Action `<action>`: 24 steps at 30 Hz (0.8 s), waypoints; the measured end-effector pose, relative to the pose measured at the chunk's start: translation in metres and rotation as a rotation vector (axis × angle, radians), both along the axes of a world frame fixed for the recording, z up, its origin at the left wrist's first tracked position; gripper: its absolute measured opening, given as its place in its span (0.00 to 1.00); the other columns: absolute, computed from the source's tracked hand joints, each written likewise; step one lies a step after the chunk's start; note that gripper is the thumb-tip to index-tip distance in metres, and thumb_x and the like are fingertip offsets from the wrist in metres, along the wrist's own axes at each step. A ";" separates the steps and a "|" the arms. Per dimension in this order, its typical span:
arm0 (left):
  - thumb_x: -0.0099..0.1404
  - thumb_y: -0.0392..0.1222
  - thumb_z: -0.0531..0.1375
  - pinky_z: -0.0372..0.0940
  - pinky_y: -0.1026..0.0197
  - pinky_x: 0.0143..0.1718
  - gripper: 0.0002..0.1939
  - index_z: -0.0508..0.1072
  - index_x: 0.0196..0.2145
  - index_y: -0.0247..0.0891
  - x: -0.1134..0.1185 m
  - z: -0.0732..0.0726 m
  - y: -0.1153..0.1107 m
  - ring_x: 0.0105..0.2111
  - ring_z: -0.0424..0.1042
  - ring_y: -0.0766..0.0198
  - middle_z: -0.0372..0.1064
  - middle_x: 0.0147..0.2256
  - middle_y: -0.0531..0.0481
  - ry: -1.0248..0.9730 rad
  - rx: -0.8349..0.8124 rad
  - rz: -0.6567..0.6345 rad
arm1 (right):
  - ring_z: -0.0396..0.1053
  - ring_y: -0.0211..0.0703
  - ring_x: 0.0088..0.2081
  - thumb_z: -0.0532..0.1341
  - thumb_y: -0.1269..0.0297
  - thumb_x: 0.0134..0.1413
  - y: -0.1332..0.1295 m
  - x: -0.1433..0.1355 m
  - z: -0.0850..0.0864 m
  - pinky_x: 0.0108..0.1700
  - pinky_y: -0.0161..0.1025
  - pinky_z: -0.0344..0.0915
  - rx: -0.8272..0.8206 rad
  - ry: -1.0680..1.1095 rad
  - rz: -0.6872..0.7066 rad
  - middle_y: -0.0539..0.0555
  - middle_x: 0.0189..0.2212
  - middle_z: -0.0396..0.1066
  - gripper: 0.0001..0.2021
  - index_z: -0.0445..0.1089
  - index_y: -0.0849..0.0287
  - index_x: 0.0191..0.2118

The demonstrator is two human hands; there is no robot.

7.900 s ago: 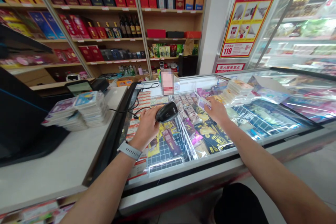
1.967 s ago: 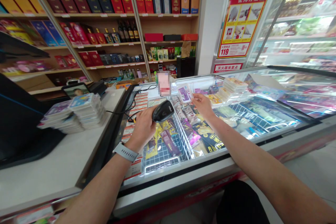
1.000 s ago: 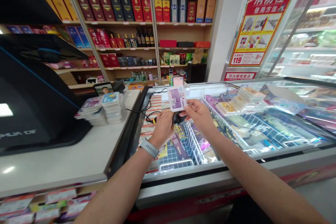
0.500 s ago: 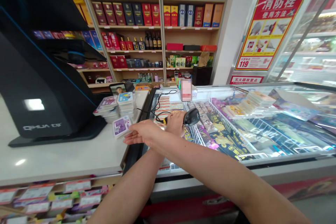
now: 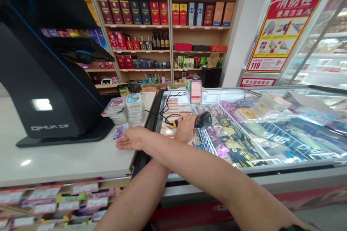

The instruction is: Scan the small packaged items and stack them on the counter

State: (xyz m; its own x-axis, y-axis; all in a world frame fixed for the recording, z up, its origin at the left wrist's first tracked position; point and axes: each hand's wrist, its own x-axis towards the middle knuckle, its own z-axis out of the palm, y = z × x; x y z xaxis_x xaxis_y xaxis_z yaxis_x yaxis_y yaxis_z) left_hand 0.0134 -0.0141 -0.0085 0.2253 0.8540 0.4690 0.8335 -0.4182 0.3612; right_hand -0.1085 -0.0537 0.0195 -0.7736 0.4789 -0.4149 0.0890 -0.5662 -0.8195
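Observation:
My left hand [image 5: 186, 128] is wrapped round the handle of a black barcode scanner [image 5: 203, 120], above the glass-topped freezer. My right arm crosses over my left one. At the counter's right edge, my right hand [image 5: 131, 138] has its fingers at the near side of a flat, clear-cased pack with a purple printed face [image 5: 119, 131], gripping it low over the white counter; the exact finger contact is partly hidden. Just behind the pack stand two piles of similar flat packs, a pink-topped stack [image 5: 116, 110] and a blue-topped stack [image 5: 135, 106].
A black checkout terminal [image 5: 59, 104] stands on the white counter [image 5: 81, 162] at left. A black cable [image 5: 164, 110] trails across the freezer. White wire baskets [image 5: 207, 140] hold packaged goods inside it. Several clear packs [image 5: 267, 104] lie on the glass at right.
My right hand has moved left with the purple pack, away from the freezer edge and farther over the counter. My left hand still holds the scanner in about the same place.

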 end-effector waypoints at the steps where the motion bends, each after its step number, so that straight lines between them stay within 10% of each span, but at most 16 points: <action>1: 0.60 0.26 0.55 0.50 0.44 0.66 0.31 0.65 0.61 0.39 0.000 -0.001 0.000 0.63 0.66 0.53 0.71 0.60 0.41 0.005 0.005 0.002 | 0.68 0.36 0.18 0.47 0.77 0.68 -0.002 0.003 0.005 0.24 0.29 0.71 0.015 -0.065 0.050 0.51 0.20 0.68 0.15 0.71 0.70 0.45; 8: 0.59 0.26 0.55 0.51 0.45 0.66 0.32 0.65 0.61 0.39 0.002 0.002 -0.001 0.63 0.66 0.53 0.71 0.60 0.42 0.016 -0.008 0.020 | 0.63 0.31 0.15 0.51 0.80 0.66 -0.015 0.025 0.029 0.20 0.25 0.66 0.149 -0.123 0.075 0.45 0.19 0.64 0.11 0.66 0.62 0.36; 24: 0.59 0.26 0.54 0.56 0.44 0.65 0.30 0.69 0.59 0.39 0.000 -0.001 0.007 0.62 0.68 0.50 0.72 0.59 0.41 0.031 0.011 0.040 | 0.72 0.31 0.25 0.60 0.77 0.63 -0.020 0.135 0.045 0.28 0.27 0.68 0.447 0.177 -0.079 0.45 0.27 0.73 0.17 0.69 0.59 0.56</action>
State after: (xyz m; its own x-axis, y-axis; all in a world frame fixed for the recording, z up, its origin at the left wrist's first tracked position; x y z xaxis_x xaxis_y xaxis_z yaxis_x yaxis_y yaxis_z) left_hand 0.0136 -0.0073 -0.0098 0.2060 0.8576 0.4713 0.8603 -0.3882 0.3303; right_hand 0.0268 -0.0741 0.0642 -0.7677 0.6404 -0.0206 -0.1031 -0.1551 -0.9825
